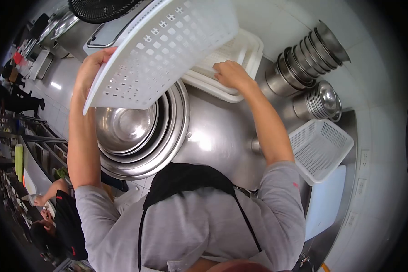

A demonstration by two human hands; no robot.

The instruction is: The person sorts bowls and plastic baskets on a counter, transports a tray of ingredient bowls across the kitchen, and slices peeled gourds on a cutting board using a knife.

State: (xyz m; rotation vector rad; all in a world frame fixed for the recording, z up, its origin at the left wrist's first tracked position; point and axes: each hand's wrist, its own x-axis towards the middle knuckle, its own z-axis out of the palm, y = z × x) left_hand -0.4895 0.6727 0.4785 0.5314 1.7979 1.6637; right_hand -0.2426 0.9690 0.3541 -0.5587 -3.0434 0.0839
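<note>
My left hand point(95, 65) grips the rim of a large white perforated plastic basket point(145, 63), held tilted on its side above the counter. Beneath it, nested stainless steel mixing bowls point(127, 129) are partly covered. My right hand point(233, 75) is closed with fingers curled at the inner edge of a stack of white plastic baskets point(251, 50), apparently on the upper one's rim. The raised basket hides part of that stack.
Nested steel pots point(299, 63) and smaller steel bowls point(319, 99) stand by the wall. A white perforated basket point(322, 149) and a pale cutting board point(326, 204) lie at right. A person in black point(68, 222) works at lower left.
</note>
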